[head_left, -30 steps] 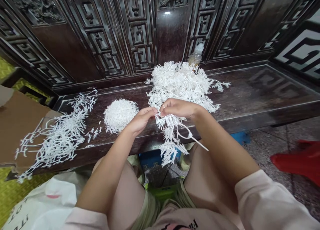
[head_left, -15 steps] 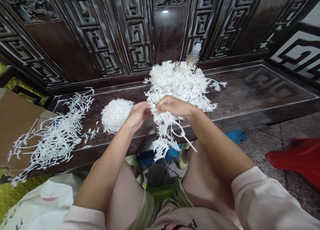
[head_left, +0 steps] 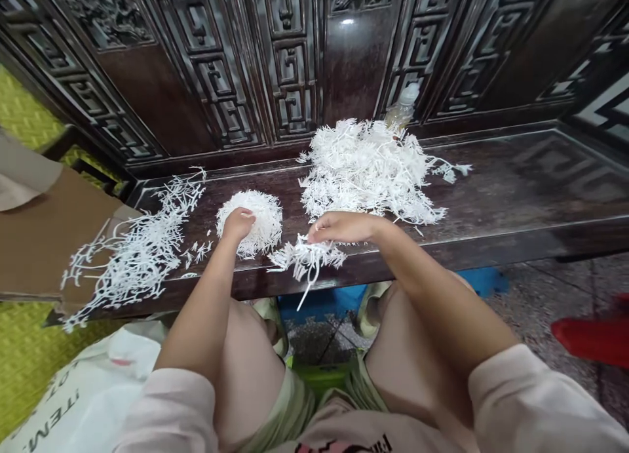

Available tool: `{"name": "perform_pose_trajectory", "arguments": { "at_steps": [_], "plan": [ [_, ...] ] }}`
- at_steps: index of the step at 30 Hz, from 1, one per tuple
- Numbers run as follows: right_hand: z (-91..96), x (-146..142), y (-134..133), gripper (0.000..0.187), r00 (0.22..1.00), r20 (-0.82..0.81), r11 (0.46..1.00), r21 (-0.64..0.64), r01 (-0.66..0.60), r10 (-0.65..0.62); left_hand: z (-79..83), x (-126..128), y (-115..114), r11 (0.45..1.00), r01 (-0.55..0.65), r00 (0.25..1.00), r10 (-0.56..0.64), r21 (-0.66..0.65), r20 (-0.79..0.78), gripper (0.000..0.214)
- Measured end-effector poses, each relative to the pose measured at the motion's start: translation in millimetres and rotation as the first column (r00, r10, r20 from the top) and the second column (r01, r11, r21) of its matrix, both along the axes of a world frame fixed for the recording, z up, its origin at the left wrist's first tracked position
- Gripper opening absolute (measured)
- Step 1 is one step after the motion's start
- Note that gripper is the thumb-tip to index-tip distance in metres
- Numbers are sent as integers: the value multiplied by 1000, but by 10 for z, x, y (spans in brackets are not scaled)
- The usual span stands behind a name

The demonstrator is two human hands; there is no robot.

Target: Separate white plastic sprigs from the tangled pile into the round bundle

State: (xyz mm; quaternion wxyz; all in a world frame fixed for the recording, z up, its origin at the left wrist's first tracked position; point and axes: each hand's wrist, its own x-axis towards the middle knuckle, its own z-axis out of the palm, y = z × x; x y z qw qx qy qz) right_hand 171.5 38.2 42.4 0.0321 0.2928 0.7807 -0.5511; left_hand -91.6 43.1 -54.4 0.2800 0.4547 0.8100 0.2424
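My right hand point(head_left: 339, 227) pinches a bunch of white branched plastic sprigs point(head_left: 309, 256), which hangs at the bench's front edge with one bare stem pointing down. Over on the left, my left hand point(head_left: 239, 223) is at the small round pile of short white pieces point(head_left: 263, 227), its fingers curled. Whatever those fingers hold, if anything, is hidden. Behind my right hand lies a large heap of the same bushy white sprigs point(head_left: 368, 168). A third pile, of stripped-looking white stems point(head_left: 142, 253), spreads at the far left of the bench.
A dark wooden bench point(head_left: 511, 184) with a carved back point(head_left: 289, 66) carries the piles. A clear bottle point(head_left: 403, 105) stands behind the large heap. Cardboard point(head_left: 59, 236) lies at the left, above a white printed bag point(head_left: 98, 387). Something red point(head_left: 590, 338) is at the right.
My left hand has moved away from my right hand, leftward to the small pile. The bunch in my right hand has swung and spread out. The whole view has shifted slightly.
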Motion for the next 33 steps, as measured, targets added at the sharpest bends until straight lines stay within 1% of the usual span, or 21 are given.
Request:
{"name": "perform_pose_trajectory", "arguments": {
  "at_steps": [2, 4, 7, 9, 10, 11, 12, 13, 14, 15, 16, 17, 18, 20, 23, 27, 30, 33],
  "plan": [
    [0, -47, -4, 29, 1000, -31, 1000, 13, 5, -5, 40, 35, 0, 1000, -6, 981, 3, -19, -196, 32],
    [-10, -63, 16, 28, 999, -36, 1000, 22, 9, -8, 93, 96, -6, 999, -9, 924, -8, -43, -381, 38],
    [-55, -65, 49, 29, 1000, -29, 1000, 16, 0, 0, 149, 220, -13, 999, -20, 868, 3, -29, -497, 39],
    [-93, -61, 60, 29, 999, -44, 1000, 12, -2, 2, 178, 306, -11, 998, 29, 870, -1, 49, -493, 36],
    [-110, -59, 65, 29, 999, -47, 1000, 17, 5, -4, 197, 352, -11, 991, 86, 889, -30, 100, -457, 34],
    [-123, -55, 69, 28, 999, -44, 999, 27, 20, -18, 222, 400, -13, 976, 157, 917, -87, 152, -390, 30],
    [-133, -50, 76, 27, 999, -37, 999, 38, 38, -37, 254, 452, -20, 952, 236, 942, -174, 197, -286, 28],
    [-140, -44, 84, 26, 998, -26, 997, 48, 62, -61, 292, 508, -32, 922, 312, 947, -283, 228, -151, 28],
    [-144, -36, 95, 25, 996, -15, 994, 57, 89, -88, 336, 567, -51, 891, 383, 918, -396, 243, 1, 31],
    [-145, -28, 107, 23, 993, -5, 991, 68, 117, -117, 381, 625, -75, 861, 445, 860, -488, 248, 149, 35],
    [-146, -19, 120, 23, 989, 4, 986, 84, 148, -148, 427, 681, -104, 833, 497, 788, -551, 245, 274, 38],
    [-144, -10, 132, 22, 984, 12, 979, 102, 178, -180, 468, 731, -135, 807, 541, 719, -590, 239, 367, 39],
    [-143, -2, 142, 23, 978, 19, 971, 120, 205, -209, 504, 774, -166, 784, 576, 663, -614, 233, 427, 38],
    [-137, 8, 153, 24, 970, 29, 961, 143, 235, -241, 551, 833, -217, 753, 618, 598, -637, 226, 486, 31],
    [-122, 6, 144, 25, 972, 45, 964, 148, 220, -229, 553, 869, -247, 753, 625, 582, -626, 207, 519, 24],
    [-98, -12, 111, 22, 978, 51, 967, 167, 192, -203, 484, 880, -218, 786, 580, 607, -591, 212, 531, 19],
    [-77, -15, 94, 23, 978, 31, 963, 182, 198, -207, 442, 895, -197, 832, 515, 636, -532, 206, 560, 17],
    [-46, -2, 88, 25, 981, 4, 963, 191, 189, -194, 432, 930, -193, 864, 456, 634, -484, 214, 603, 17]
  ]
}}
